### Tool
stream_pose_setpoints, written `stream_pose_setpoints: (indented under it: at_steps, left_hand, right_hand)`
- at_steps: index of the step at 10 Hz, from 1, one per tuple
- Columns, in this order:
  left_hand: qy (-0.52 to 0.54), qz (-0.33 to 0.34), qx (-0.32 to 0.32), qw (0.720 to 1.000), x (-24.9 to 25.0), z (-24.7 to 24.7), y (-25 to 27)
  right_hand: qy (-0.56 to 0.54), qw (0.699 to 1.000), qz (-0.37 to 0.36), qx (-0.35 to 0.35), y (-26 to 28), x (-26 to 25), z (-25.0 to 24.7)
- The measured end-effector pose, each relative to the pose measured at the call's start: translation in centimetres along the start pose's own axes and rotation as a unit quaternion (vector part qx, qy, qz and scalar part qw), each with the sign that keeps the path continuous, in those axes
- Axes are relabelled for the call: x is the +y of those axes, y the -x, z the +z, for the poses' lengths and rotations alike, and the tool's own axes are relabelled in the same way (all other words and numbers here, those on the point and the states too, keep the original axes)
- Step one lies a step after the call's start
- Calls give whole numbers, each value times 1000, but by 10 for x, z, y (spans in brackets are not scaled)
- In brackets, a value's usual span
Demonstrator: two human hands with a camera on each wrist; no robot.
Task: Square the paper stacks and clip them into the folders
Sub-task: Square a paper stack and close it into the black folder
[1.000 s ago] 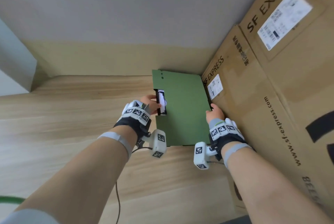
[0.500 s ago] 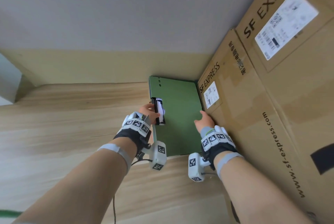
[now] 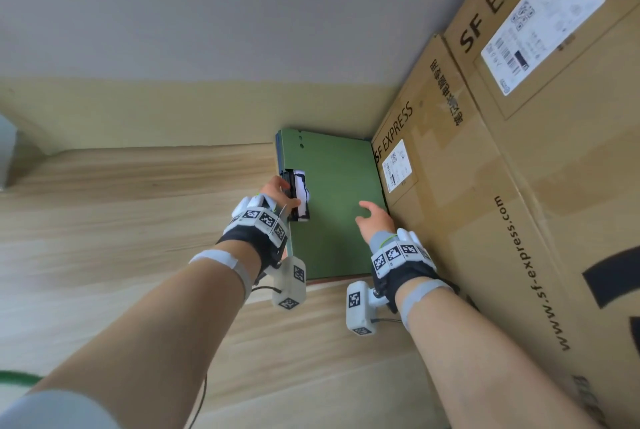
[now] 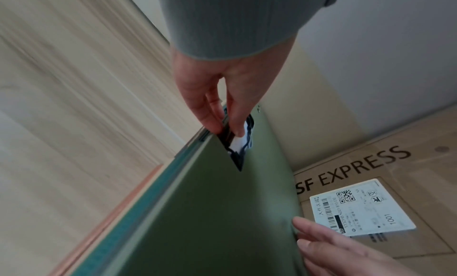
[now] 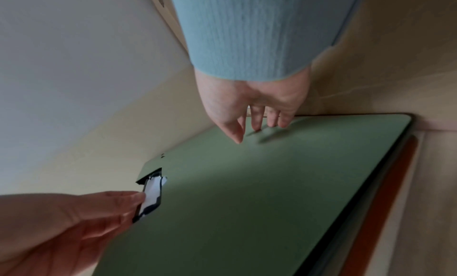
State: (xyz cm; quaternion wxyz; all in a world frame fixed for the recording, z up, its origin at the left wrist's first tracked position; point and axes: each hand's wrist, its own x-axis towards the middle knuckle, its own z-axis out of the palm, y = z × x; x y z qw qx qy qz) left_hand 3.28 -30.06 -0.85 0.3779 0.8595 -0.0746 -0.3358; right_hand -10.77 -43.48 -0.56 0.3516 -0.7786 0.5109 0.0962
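Folder (image 3: 332, 206) lies flat on the tabletop (image 3: 138, 255), jammed against the box (image 3: 485, 220). Left hand (image 3: 277, 194) pinches its clip (image 3: 298, 198), right hand (image 3: 375, 220) spread loose on the cover. If that pinch slips, it probably snaps shut crooked.

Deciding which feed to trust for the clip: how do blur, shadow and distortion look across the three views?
Head view: sharp, wide-angle bend in the cardboard boxes. Left wrist view: table streaked with blur, left hand on the clip readable. Right wrist view: soft; right hand casts finger shadows on the green folder.
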Motion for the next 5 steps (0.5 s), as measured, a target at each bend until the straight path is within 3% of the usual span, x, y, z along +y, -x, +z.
stream_pose_setpoints:
  at_steps: [3, 5]
  left_hand:
    - [40, -35, -62, 997, -34, -26, 3]
    - [75, -31, -64, 995, -70, -65, 22]
  right_hand:
    - [19, 999, -33, 1, 13, -30, 17]
    - [-35, 992, -123, -8, 53, -76, 48]
